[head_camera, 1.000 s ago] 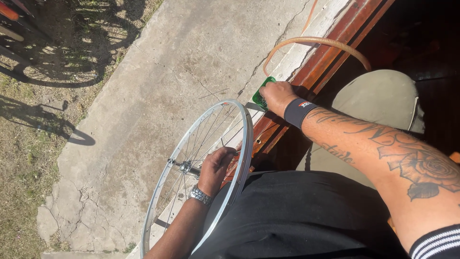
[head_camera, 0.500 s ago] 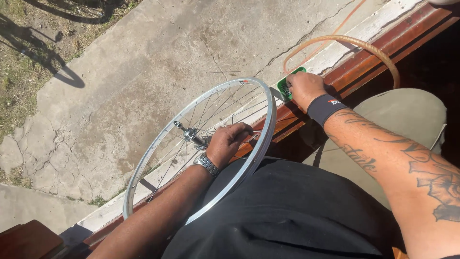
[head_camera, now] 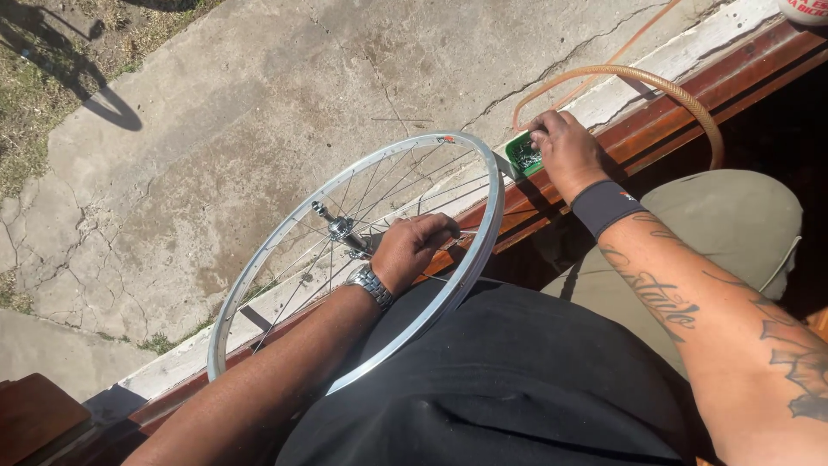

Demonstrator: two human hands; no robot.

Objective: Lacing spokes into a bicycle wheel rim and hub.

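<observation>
Left hand (head_camera: 418, 246) fingers curled around the spokes beside the hub of the silver spoked bicycle wheel (head_camera: 362, 250) propped against the person's lap; right hand (head_camera: 565, 151) fingertips dipped, narrowly bunched, into the small green plastic tray (head_camera: 520, 155) on the red-brown wooden ledge (head_camera: 690, 95), beside a tan rubber hose (head_camera: 664, 86).

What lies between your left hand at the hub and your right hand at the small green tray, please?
In the head view, spokes and the silver rim of the wheel lie between the left hand and the right hand at the green tray.
</observation>
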